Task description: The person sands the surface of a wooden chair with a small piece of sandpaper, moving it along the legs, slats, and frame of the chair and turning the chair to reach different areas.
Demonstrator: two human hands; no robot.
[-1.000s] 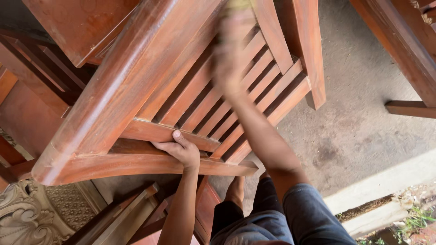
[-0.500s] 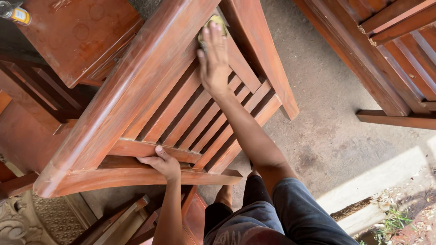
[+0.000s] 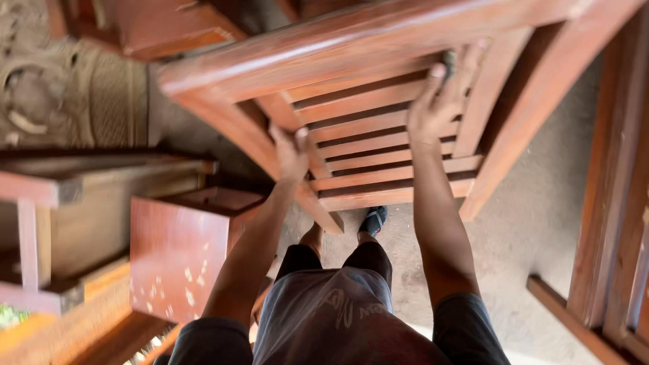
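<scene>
A reddish-brown wooden chair with a slatted seat (image 3: 378, 145) lies tipped in front of me. My left hand (image 3: 292, 152) grips one of its side rails near the lower left of the slats. My right hand (image 3: 443, 94) presses a small dark pad, mostly hidden under the fingers, against the upper slats near the right rail. The picture is blurred by motion, so the pad's kind is unclear.
More reddish wooden furniture surrounds me: a small cabinet (image 3: 179, 253) at lower left, a table frame (image 3: 54, 216) at far left, carved wood (image 3: 61, 88) at upper left, another frame (image 3: 608, 203) on the right. Grey concrete floor (image 3: 534, 230) lies under the chair.
The view has swung round, so the chair now appears straight ahead. My left hand has shifted along the side rail. My right hand still rubs the upper slats.
</scene>
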